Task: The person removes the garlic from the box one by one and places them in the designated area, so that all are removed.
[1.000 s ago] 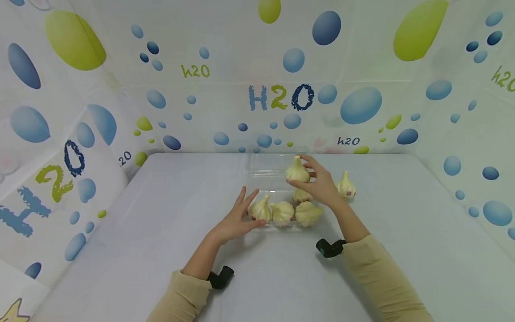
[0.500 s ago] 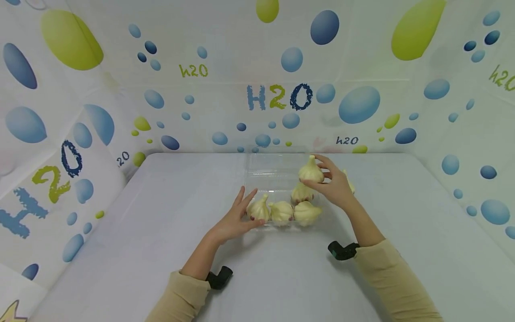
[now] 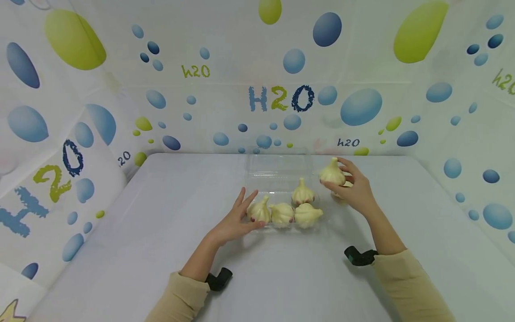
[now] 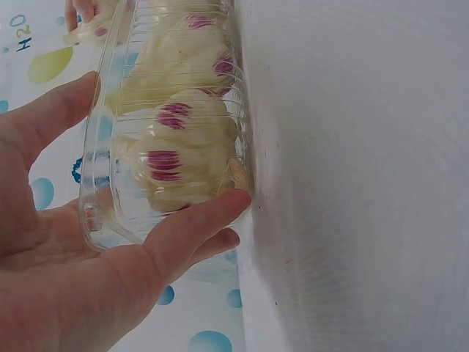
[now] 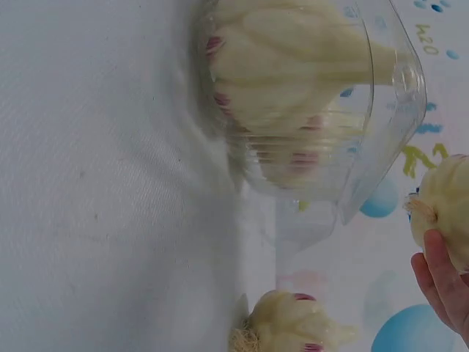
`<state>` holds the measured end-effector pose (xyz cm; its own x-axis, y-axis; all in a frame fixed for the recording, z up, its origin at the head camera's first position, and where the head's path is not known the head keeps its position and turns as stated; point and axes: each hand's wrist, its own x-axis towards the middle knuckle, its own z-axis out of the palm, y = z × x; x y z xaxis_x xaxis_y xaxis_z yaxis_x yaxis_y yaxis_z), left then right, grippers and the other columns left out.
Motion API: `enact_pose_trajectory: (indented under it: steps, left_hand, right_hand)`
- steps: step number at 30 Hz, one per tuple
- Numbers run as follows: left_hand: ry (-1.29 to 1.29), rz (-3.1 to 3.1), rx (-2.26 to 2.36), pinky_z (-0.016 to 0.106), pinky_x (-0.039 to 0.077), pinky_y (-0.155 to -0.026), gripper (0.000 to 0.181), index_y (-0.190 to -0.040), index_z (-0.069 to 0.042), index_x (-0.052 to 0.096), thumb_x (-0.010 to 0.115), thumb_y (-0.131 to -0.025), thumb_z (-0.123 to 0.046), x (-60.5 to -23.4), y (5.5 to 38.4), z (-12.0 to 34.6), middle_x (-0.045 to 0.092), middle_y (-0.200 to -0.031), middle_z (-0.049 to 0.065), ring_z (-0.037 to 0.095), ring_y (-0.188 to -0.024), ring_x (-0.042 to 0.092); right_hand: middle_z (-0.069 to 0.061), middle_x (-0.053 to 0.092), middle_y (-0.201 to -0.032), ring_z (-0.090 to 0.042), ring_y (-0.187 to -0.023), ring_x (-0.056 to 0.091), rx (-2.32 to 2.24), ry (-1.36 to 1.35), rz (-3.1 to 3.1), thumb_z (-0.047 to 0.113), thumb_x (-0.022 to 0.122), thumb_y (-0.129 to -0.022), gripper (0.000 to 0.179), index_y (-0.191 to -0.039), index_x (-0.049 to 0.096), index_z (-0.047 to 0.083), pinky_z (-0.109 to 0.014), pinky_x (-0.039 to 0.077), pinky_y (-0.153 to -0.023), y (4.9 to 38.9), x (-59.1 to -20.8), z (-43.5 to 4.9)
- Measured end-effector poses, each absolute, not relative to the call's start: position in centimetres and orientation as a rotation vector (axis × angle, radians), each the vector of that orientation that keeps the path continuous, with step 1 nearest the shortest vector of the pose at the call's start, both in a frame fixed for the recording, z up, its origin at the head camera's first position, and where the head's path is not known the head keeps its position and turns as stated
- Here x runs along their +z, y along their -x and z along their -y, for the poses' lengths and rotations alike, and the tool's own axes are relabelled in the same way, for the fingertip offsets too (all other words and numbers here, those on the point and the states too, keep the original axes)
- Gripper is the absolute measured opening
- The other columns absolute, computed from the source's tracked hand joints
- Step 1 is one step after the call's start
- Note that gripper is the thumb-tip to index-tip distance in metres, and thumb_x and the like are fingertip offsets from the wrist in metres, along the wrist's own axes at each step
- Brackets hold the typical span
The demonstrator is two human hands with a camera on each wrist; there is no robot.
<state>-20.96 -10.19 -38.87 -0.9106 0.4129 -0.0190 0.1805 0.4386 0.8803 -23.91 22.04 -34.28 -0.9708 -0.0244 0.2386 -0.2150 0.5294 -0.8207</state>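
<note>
A clear plastic clamshell box (image 3: 277,195) stands mid-table, with garlic bulbs (image 3: 281,213) in its front row and one more bulb (image 3: 303,193) behind at the right. My left hand (image 3: 233,223) rests at the box's front left corner, fingers spread and straight; in the left wrist view the thumb touches the front wall and a finger the rim. To the right of the box, my right hand (image 3: 358,190) holds a garlic bulb (image 3: 331,173) above the table, stem up. Another bulb (image 5: 289,323) sits on the table, mostly hidden behind that hand in the head view.
The box's lid (image 3: 277,165) lies folded back towards the rear wall. A patterned sheet (image 3: 225,103) with blue and green drops rises behind and at both sides of the white table (image 3: 193,188). Black wrist devices (image 3: 360,256) hang by the sleeves.
My right hand has carried the held garlic bulb rightwards, from over the box to beside it. The rear bulb in the box now shows fully. My left hand has stayed in place.
</note>
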Motion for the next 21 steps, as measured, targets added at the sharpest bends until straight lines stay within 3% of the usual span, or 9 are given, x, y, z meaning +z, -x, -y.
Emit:
enact_pose_trajectory:
  steps: [9, 17, 21]
  left_hand:
    - [-0.508, -2.477, 1.446, 0.055, 0.024, -0.102, 0.083, -0.147, -0.024, 0.018, 0.069, -0.082, -0.028, -38.6, 20.8, 10.1, -0.013, -0.152, 0.008, 0.039, -0.132, 0.021]
    - [-0.5, -2.482, 1.444, 0.054, 0.025, -0.102, 0.083, -0.147, -0.025, 0.018, 0.07, -0.082, -0.028, -38.6, 20.7, 10.1, -0.012, -0.152, 0.008, 0.038, -0.133, 0.022]
    - [-0.501, -2.487, 1.443, 0.053, 0.025, -0.102, 0.083, -0.147, -0.025, 0.019, 0.07, -0.082, -0.027, -38.6, 20.7, 10.1, -0.011, -0.152, 0.009, 0.037, -0.133, 0.021]
  right_hand:
    - [-0.023, 0.036, -0.136, -0.039, -0.111, 0.045, 1.379, -0.144, 2.565, 0.032, 0.07, -0.08, 0.073, -0.142, 0.032, 0.02, -0.027, 0.048, -0.068, 23.3, -34.1, -23.8]
    - [-0.025, 0.034, -0.137, -0.041, -0.112, 0.043, 1.38, -0.113, 2.541, 0.032, 0.069, -0.082, 0.075, -0.143, 0.029, 0.019, -0.051, 0.043, -0.082, 22.9, -34.3, -24.9]
    - [-0.026, 0.033, -0.137, -0.042, -0.113, 0.042, 1.378, -0.114, 2.526, 0.031, 0.068, -0.082, 0.075, -0.144, 0.028, 0.017, -0.054, 0.04, -0.085, 22.9, -34.3, -25.4]
